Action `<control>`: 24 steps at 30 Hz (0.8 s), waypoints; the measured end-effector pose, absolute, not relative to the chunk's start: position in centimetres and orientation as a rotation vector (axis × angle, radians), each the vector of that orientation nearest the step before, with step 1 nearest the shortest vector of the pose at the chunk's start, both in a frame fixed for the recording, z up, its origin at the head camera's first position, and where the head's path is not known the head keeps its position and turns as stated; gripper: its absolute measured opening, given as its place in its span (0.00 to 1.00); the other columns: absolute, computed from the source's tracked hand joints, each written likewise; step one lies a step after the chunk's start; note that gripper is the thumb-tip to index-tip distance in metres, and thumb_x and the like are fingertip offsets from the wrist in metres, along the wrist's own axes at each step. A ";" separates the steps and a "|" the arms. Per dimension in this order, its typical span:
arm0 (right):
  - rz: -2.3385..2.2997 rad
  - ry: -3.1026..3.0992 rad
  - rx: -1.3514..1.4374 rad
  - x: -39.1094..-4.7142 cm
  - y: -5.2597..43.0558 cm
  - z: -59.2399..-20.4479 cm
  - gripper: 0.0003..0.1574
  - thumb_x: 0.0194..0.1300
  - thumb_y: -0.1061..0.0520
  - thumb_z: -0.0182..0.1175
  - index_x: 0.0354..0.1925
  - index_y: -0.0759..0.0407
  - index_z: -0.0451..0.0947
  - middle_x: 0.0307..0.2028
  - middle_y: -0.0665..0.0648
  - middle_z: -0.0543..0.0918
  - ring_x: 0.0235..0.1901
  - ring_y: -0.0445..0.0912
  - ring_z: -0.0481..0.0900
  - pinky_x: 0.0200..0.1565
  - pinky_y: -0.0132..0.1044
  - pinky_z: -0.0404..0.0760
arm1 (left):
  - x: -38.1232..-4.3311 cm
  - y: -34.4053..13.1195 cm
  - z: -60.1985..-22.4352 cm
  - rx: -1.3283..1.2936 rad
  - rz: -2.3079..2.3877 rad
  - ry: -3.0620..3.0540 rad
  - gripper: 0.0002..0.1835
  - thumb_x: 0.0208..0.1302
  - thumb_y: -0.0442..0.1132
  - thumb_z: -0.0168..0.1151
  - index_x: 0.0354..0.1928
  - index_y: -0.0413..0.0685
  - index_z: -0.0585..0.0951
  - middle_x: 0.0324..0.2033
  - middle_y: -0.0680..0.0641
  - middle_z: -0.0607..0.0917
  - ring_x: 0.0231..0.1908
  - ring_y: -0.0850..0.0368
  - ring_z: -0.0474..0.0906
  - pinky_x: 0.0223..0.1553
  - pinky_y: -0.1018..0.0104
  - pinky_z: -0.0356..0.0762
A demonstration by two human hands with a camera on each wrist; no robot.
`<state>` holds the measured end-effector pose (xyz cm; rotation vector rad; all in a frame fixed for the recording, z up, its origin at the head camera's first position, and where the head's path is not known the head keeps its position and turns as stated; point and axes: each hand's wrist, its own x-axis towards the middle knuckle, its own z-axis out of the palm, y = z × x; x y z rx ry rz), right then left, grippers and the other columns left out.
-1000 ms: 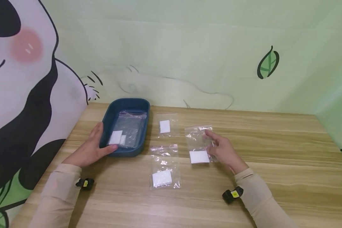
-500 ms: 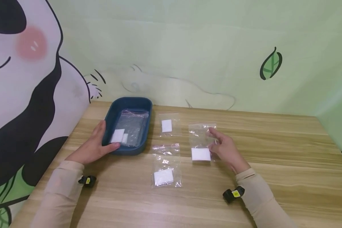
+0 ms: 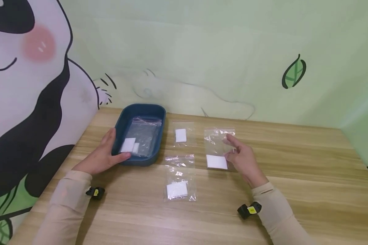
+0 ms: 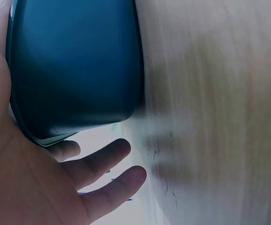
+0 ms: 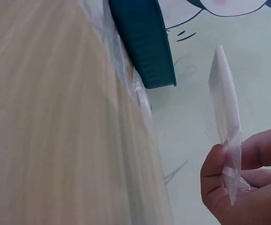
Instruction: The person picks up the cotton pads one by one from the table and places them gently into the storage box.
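My right hand (image 3: 243, 159) pinches a clear zip-lock bag (image 3: 216, 141) by its right side, between thumb and fingers. A flat white rectangle (image 3: 217, 162) lies at the bottom of that bag. In the right wrist view the held bag (image 5: 225, 93) shows edge-on, raised off the tabletop. My left hand (image 3: 99, 154) holds the near left corner of a dark blue tray (image 3: 155, 160), its thumb over the front rim and its fingers along the left side. Spread fingers (image 4: 102, 164) reach past the tray's corner in the left wrist view. Inside the tray lie clear bags (image 3: 144, 136) with white pieces.
Two more zip-lock bags with white pieces lie flat on the wooden table (image 3: 282, 204): a small bag (image 3: 188, 136) beside the tray and a larger bag (image 3: 179, 174) nearer me. Behind the table stands a green wall (image 3: 202, 51) with a painted panda.
My right hand has moved the zip-lock bag slightly upward and away from me. The left hand stays on the tray. The head view has shifted a little.
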<state>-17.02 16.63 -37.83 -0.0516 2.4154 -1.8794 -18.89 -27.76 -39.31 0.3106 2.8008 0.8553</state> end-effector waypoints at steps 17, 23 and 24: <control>-2.171 2.145 -0.165 -18.5 12.7 -35.1 0.44 0.58 0.76 0.55 0.70 0.55 0.60 0.65 0.54 0.67 0.36 0.48 0.81 0.36 0.34 0.81 | -18.9 -27.9 -39.4 0.335 0.876 2.817 0.61 0.58 0.66 0.57 0.71 0.44 0.27 0.71 0.40 0.28 0.68 0.33 0.39 0.63 0.39 0.46; -2.196 2.100 -0.199 -19.2 10.6 -34.3 0.43 0.58 0.75 0.56 0.69 0.55 0.61 0.66 0.53 0.66 0.35 0.48 0.81 0.36 0.34 0.81 | -19.0 -27.9 -39.5 0.332 0.870 2.820 0.61 0.57 0.67 0.57 0.72 0.45 0.27 0.71 0.40 0.29 0.68 0.33 0.40 0.63 0.39 0.46; -2.197 2.096 -0.202 -19.3 10.2 -34.2 0.44 0.58 0.76 0.56 0.69 0.55 0.60 0.66 0.53 0.65 0.35 0.48 0.81 0.36 0.35 0.81 | -19.0 -27.8 -39.5 0.331 0.874 2.819 0.61 0.57 0.67 0.57 0.72 0.45 0.27 0.71 0.40 0.29 0.68 0.33 0.40 0.63 0.39 0.46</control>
